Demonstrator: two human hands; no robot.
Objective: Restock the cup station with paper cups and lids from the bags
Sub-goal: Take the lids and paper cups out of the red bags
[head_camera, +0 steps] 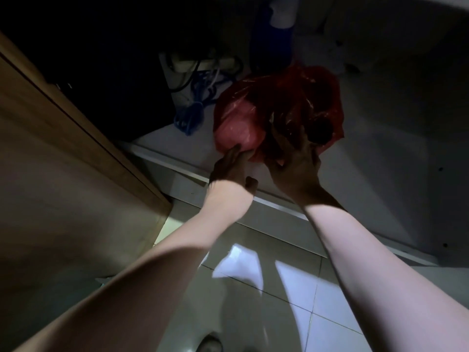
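A red translucent plastic bag (274, 107) sits on the white floor of a dark low cabinet (182, 146). Its contents are too dim to make out. My left hand (232, 168) reaches in with straight fingers, and the fingertips touch the bag's lower left side. My right hand (295, 165) is at the bag's lower right, fingers spread against the plastic. A dark round shape (320, 130) shows just beyond its fingertips. Whether the right fingers grip the plastic is lost in shadow.
An open wooden cabinet door (66, 138) stands at the left. Blue cable (195, 107) and a white power strip (203, 63) lie behind the bag. A blue and white container (275, 26) stands at the back. Glossy floor tiles (266, 288) lie below.
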